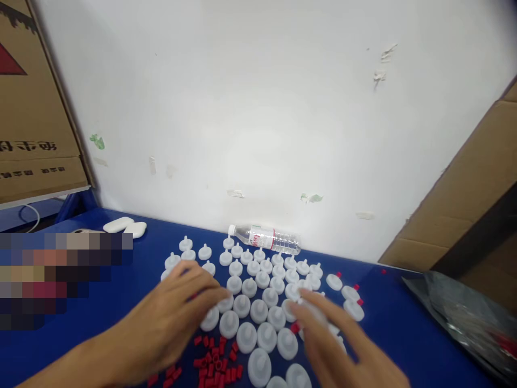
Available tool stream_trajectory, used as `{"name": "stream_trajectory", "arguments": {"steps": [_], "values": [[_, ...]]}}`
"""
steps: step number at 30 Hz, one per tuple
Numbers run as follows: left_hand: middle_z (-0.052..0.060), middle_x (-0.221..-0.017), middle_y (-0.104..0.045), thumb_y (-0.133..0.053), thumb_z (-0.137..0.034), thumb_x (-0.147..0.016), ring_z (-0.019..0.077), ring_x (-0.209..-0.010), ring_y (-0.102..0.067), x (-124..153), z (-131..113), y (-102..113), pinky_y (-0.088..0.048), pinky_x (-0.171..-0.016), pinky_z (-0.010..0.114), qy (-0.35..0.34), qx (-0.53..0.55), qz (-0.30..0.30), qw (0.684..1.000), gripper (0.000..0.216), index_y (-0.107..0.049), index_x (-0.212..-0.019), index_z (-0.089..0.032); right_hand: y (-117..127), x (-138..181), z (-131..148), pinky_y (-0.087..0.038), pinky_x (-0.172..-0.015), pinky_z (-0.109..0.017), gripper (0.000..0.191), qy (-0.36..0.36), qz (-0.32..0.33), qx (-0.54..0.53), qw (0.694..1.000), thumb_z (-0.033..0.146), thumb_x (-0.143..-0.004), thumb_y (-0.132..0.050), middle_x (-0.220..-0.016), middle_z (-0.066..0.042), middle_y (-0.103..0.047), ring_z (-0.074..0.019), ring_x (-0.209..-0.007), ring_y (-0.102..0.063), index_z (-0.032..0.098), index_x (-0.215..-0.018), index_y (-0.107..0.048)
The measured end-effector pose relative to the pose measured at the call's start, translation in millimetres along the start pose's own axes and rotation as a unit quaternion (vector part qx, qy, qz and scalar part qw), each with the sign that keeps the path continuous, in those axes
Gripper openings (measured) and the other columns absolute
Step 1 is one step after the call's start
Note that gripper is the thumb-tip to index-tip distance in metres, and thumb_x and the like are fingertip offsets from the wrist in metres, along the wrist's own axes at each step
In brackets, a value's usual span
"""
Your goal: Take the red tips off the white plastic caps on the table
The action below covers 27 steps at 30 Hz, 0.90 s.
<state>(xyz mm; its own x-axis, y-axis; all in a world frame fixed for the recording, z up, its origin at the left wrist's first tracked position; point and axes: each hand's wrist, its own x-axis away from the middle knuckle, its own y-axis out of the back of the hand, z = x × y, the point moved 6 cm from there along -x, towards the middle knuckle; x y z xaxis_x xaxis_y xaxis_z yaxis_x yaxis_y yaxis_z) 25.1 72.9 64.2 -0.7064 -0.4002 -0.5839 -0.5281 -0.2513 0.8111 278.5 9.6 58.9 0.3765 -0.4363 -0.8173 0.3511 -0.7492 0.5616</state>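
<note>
Several white round plastic caps (258, 310) with a small nub on top stand in rows on the blue table (404, 334). A heap of small red plastic pieces (214, 366) lies in front of them. My left hand (177, 318) rests over the left side of the rows, fingers stretched towards the caps and partly curled. My right hand (335, 339) reaches in from the lower right, blurred by motion, with its fingers extended over the caps on the right; a red piece (294, 327) shows just beside its fingertips. I cannot see whether either hand holds anything.
A clear water bottle (266, 238) lies on its side against the white wall behind the caps. White oval objects (125, 226) sit at the back left. Cardboard boxes stand at the left (32, 108) and right (464, 188). A dark plastic bag (468, 318) lies at the right.
</note>
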Motion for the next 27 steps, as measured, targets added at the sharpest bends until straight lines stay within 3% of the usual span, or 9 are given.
{"name": "stream_trajectory", "arguments": {"steps": [2,4,7,10,14,18,22,27], "values": [[0.002,-0.106,-0.074,-0.04,0.0,-0.108,0.0202,-0.101,-0.063,9,36,-1,-0.04,-0.095,0.038,0.049,-0.037,0.015,0.998,0.042,-0.065,-0.13,-0.025,1,2,-25,-0.064,-0.064,-0.017,0.027,-0.008,0.009,0.017,1.0,0.033,-0.109,-0.058,-0.129,0.0,-0.082,-0.0176,-0.094,-0.085,0.032,-0.13,-0.076],[0.002,-0.104,-0.075,-0.044,-0.01,-0.112,0.0219,-0.1,-0.061,16,65,-5,-0.038,-0.091,0.038,0.072,-0.054,0.05,0.995,0.03,-0.069,-0.122,-0.024,1,5,-51,-0.066,-0.08,-0.028,0.028,-0.085,0.014,0.061,0.994,0.039,-0.111,-0.056,-0.125,-0.003,-0.083,-0.0219,-0.097,-0.084,0.028,-0.131,-0.072],[0.001,-0.095,-0.074,-0.049,-0.022,-0.113,0.0215,-0.091,-0.061,21,86,-7,-0.038,-0.088,0.038,0.081,-0.053,0.079,0.992,0.026,-0.073,-0.103,-0.024,3,8,-73,-0.063,-0.081,-0.041,0.039,-0.164,0.016,0.125,0.978,0.054,-0.112,-0.047,-0.109,-0.004,-0.085,-0.0275,-0.089,-0.082,0.027,-0.123,-0.073],[0.0,-0.089,-0.071,-0.047,-0.024,-0.114,0.0213,-0.088,-0.06,23,87,-9,-0.037,-0.092,0.039,0.09,-0.056,0.108,0.988,0.03,-0.071,-0.096,-0.025,1,9,-84,-0.058,-0.078,-0.046,0.049,-0.185,0.029,0.159,0.969,0.062,-0.112,-0.04,-0.1,-0.005,-0.083,-0.0319,-0.089,-0.079,0.027,-0.112,-0.074],[0.002,-0.082,-0.067,-0.046,-0.031,-0.114,0.0256,-0.088,-0.058,29,86,-14,-0.035,-0.091,0.043,0.109,-0.089,0.12,0.983,0.036,-0.063,-0.083,-0.023,-5,10,-91,-0.051,-0.081,-0.049,0.05,-0.175,0.045,0.17,0.969,0.058,-0.112,-0.038,-0.099,-0.008,-0.081,-0.0352,-0.09,-0.073,0.024,-0.102,-0.073],[0.006,-0.08,-0.068,-0.046,-0.034,-0.113,0.0292,-0.086,-0.056,36,94,-23,-0.034,-0.085,0.045,0.113,-0.127,0.12,0.978,0.039,-0.063,-0.08,-0.023,-14,16,-99,-0.045,-0.077,-0.046,0.043,-0.178,0.085,0.172,0.965,0.049,-0.11,-0.04,-0.083,-0.005,-0.074,-0.0312,-0.076,-0.07,0.023,-0.099,-0.073],[0.007,-0.08,-0.069,-0.045,-0.03,-0.112,0.0304,-0.089,-0.058,40,92,-33,-0.034,-0.09,0.048,0.083,-0.147,0.129,0.977,0.042,-0.066,-0.077,-0.023,-29,32,-110,-0.043,-0.079,-0.046,0.036,-0.214,0.155,0.136,0.955,0.043,-0.106,-0.045,-0.078,-0.004,-0.074,-0.0295,-0.074,-0.071,0.023,-0.099,-0.074],[0.005,-0.075,-0.066,-0.043,-0.019,-0.108,0.03,-0.088,-0.061,39,86,-39,-0.034,-0.091,0.047,0.052,-0.155,0.126,0.978,0.04,-0.067,-0.076,-0.023,-41,43,-113,-0.042,-0.079,-0.047,0.029,-0.22,0.188,0.12,0.95,0.034,-0.1,-0.052,-0.075,-0.006,-0.074,-0.0326,-0.077,-0.071,0.024,-0.09,-0.077]]}}
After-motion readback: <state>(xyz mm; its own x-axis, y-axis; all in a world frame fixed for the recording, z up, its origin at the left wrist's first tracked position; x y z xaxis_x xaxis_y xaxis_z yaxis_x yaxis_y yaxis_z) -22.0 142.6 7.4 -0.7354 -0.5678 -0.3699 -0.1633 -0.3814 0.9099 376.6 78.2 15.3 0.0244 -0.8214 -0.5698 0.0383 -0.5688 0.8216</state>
